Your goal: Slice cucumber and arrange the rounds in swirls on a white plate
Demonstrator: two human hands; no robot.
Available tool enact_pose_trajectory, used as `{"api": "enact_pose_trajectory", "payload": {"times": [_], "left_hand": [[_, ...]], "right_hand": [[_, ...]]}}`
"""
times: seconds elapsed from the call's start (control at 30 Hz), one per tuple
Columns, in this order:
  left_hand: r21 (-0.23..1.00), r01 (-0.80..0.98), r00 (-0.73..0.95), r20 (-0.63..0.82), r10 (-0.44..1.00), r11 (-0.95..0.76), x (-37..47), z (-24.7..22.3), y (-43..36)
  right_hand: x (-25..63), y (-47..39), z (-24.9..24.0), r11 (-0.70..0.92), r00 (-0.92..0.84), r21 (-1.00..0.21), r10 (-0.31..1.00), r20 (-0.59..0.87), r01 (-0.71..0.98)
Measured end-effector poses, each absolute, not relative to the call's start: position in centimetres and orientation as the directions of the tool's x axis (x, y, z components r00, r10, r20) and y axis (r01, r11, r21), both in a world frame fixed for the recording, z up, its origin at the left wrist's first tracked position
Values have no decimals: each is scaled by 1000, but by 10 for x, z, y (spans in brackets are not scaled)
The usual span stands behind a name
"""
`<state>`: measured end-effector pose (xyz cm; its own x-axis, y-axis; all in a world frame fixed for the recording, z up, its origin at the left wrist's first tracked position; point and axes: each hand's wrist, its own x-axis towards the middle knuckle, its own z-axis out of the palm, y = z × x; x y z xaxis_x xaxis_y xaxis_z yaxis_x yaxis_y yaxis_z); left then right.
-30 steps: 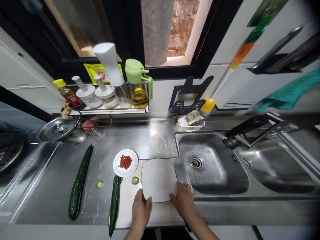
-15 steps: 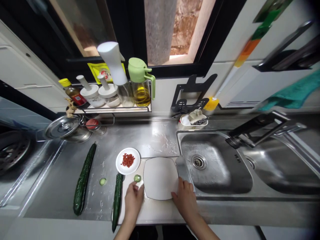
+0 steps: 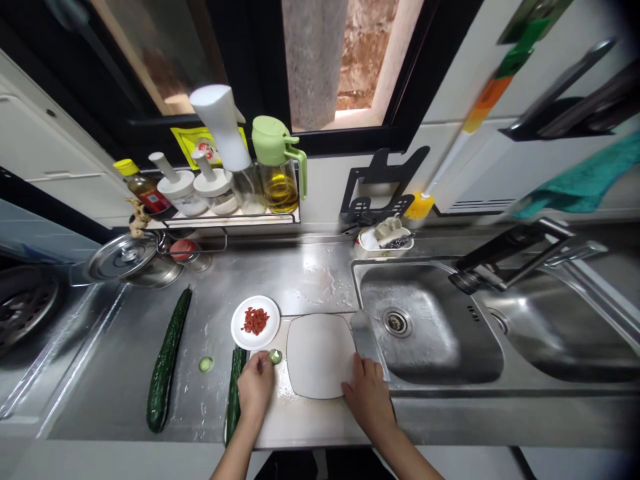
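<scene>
A pale square plate point(image 3: 321, 355) with rounded corners lies on the cutting board point(image 3: 305, 430). My right hand point(image 3: 369, 393) rests at its lower right edge, fingers on the rim, beside a cleaver point(image 3: 367, 340). My left hand point(image 3: 256, 387) is closed over the board's left part, fingertips together; what they pinch, if anything, is hidden. Just right of those fingertips is a small cucumber piece point(image 3: 275, 357). One cucumber point(image 3: 233, 400) lies along the board's left edge, partly behind my left hand. Above it stands a white dish point(image 3: 256, 323) of red bits.
A whole cucumber point(image 3: 169, 360) and a cucumber end point(image 3: 205, 364) lie on the steel counter at left. The sink point(image 3: 435, 327) is at right. Behind are a lidded pot point(image 3: 130, 260), a shelf of bottles point(image 3: 230, 220) and a soap tray point(image 3: 385, 250).
My left hand has moved left and slightly up, from beside the plate to over the cucumber on the board. My right hand has stayed at the plate's edge.
</scene>
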<state>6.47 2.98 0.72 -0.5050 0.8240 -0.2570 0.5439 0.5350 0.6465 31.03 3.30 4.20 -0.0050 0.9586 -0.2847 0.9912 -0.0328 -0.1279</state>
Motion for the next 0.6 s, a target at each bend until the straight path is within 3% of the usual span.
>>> {"api": "enact_pose_trajectory", "payload": {"times": [0.13,0.3,0.43,0.53,0.6], "left_hand": [[657,551,-497,-237,835,514,60,6,30],[749,436,-399,-335,853,498,56,12,32],[864,244,-240,-387,890,441,71,26,39],[893,144,-112,-414,904,427,90,37,47],[898,110,-49,-423,905,426,102,41,52]], "right_hand": [[311,32,41,-39,-3,-145,959,-284,989],[313,34,38,-118,52,-261,967,-248,958],[306,46,38,-60,-65,-495,971,-231,867],[295,59,38,59,-251,-709,953,-169,703],[287,66,39,66,-271,-782,953,-135,620]]}}
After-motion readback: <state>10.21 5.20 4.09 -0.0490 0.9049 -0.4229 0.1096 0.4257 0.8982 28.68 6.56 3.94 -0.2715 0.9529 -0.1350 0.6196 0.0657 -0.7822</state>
